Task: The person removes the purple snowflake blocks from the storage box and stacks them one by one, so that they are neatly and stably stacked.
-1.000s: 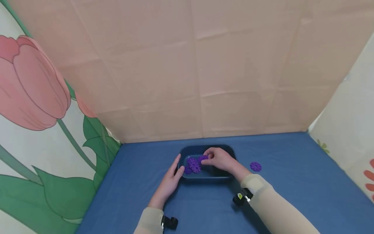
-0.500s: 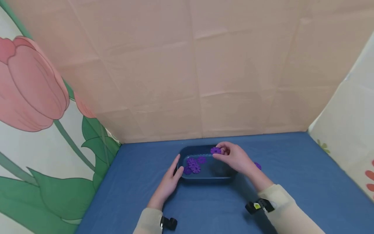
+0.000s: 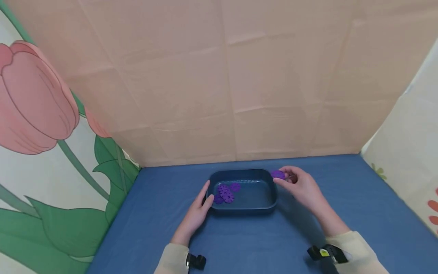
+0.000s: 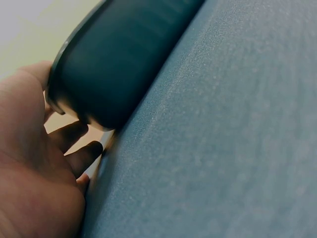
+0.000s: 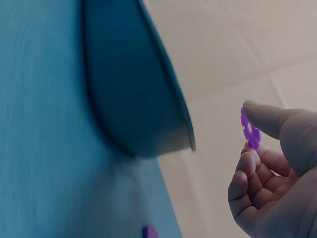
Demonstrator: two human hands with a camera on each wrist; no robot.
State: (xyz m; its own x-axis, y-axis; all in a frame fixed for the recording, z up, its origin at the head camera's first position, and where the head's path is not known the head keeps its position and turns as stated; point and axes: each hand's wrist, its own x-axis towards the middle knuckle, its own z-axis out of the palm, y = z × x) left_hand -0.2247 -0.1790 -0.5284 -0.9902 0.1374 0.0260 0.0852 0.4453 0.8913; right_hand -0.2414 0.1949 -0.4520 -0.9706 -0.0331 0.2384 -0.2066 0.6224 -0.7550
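Note:
My right hand [image 3: 302, 188] pinches a purple snowflake disc [image 3: 278, 174] between thumb and fingertips, just past the right end of a dark blue tray [image 3: 243, 210]. Seen from the right wrist, the notched disc [image 5: 250, 130] is nearly edge-on, beyond the tray's rim [image 5: 181, 106]. My left hand [image 3: 195, 215] holds the tray's left end, its thumb at the rim. From the left wrist, fingers [image 4: 85, 157] bend against the outer wall [image 4: 111, 64]. Several purple discs [image 3: 226, 193] lie overlapping in the tray's left half, with a single disc [image 3: 235, 187] just beside them.
A blue cloth [image 3: 239, 243] covers the table. Another purple disc [image 5: 150, 232] lies on it right of the tray; in the head view my right hand hides it. A beige sheet [image 3: 232, 95] hangs behind, with flower-printed panels [image 3: 37, 102] at the sides.
My right hand has lifted one disc out of the tray and carried it right, past the tray's right end. The left hand has stayed at the tray's left end.

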